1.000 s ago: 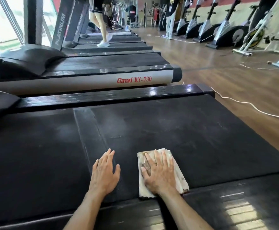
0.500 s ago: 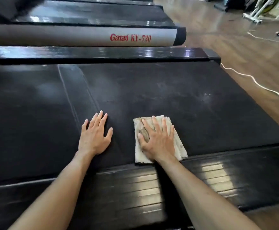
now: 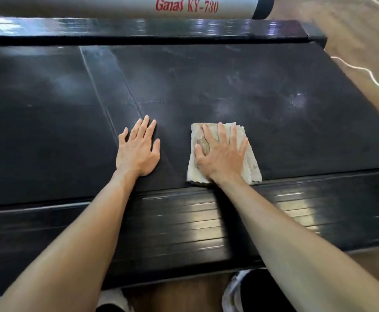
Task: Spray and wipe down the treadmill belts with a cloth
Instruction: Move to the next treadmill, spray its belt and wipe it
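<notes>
- Treadmill belt, wide, black and matte, is filling most of the view, running left to right, with faint smears and a thin seam line crossing it at a slant on the left.
- Glossy black side rail, ribbed and catching window light, is lying along the near edge of the belt; a matching far rail is bordering the belt's far edge.
- Neighbouring treadmill is showing at the top as a pale grey side panel with red lettering reading "Ganas KY-730".
- Wooden floor is showing at the upper right, with a white cable trailing across it, blurred.
- Two bare forearms are reaching forward over the near rail from the bottom of the view.
- Cloth, beige, folded into a rough rectangle and stained brown near the middle, is lying flat on the belt, its near edge just touching the side rail.
- Right hand is lying palm down on the cloth with fingers straight and spread, pressing it against the belt and covering much of it.
- Left hand is resting flat on the bare belt just beside the cloth, apart from it, with fingers straight and slightly fanned, holding nothing.
- Shoes are peeking in at the bottom edge, too cropped to describe further.
</notes>
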The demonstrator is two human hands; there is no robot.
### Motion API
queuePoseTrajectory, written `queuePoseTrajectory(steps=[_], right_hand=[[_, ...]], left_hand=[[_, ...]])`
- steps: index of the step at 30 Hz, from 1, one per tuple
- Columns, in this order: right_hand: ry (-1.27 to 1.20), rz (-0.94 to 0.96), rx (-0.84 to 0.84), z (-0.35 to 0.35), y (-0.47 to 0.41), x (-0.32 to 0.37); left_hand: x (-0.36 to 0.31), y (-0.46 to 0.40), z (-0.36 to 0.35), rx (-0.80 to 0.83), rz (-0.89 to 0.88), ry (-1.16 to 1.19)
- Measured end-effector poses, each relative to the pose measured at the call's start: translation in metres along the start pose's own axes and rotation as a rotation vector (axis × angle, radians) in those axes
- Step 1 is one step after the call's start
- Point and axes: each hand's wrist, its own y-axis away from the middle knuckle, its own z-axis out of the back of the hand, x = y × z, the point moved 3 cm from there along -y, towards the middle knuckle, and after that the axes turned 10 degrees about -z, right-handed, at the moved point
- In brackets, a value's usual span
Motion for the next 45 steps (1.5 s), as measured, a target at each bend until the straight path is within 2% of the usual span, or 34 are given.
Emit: queuePoseTrajectory(steps=[2,6,11,15,17,20,23,27,31,35,39,41,45], right_hand=[[-0.010,0.030,0.010,-0.002,0.000,0.021],[-0.010,0.211,0.041,-0.003,0.012,0.040],[-0.027,0.070,0.050,0.004,0.003,-0.012],[0.035,-0.006,0.057,0.005,-0.030,-0.005],[0.031,0.045,0.077,0.002,-0.034,0.015],[0.014,0.239,0.103,-0.002,-0.012,0.037],[-0.023,0.335,0.105,-0.002,0.014,0.021],[0.009,0.221,0.114,0.005,-0.010,-0.018],[0.061,0.089,0.093,0.003,-0.051,0.001],[0.046,0.221,0.126,-0.002,-0.037,0.048],[-0.006,0.408,0.123,-0.003,0.004,0.028],[-0.020,0.393,0.120,0.001,-0.002,0.009],[0.014,0.218,0.101,0.000,-0.036,0.005]], left_hand=[[0.000,-0.001,0.000,-0.004,0.001,0.005],[0.000,-0.001,0.001,-0.020,0.007,0.011],[0.000,-0.001,0.001,-0.008,0.009,0.015],[0.000,-0.001,0.000,-0.015,0.010,0.012],[0.001,-0.003,-0.001,-0.019,0.003,0.007],[0.002,-0.003,-0.002,-0.024,0.008,0.005],[0.001,-0.004,-0.001,-0.030,0.001,-0.002],[0.001,-0.003,-0.001,-0.040,0.008,-0.001],[0.000,-0.003,-0.002,-0.051,0.007,0.005],[0.000,-0.004,-0.001,-0.051,0.010,0.016],[0.001,-0.002,-0.002,-0.060,0.007,0.012],[0.001,-0.003,-0.003,-0.065,0.003,0.013],[0.001,-0.003,-0.002,-0.070,0.010,0.012]])
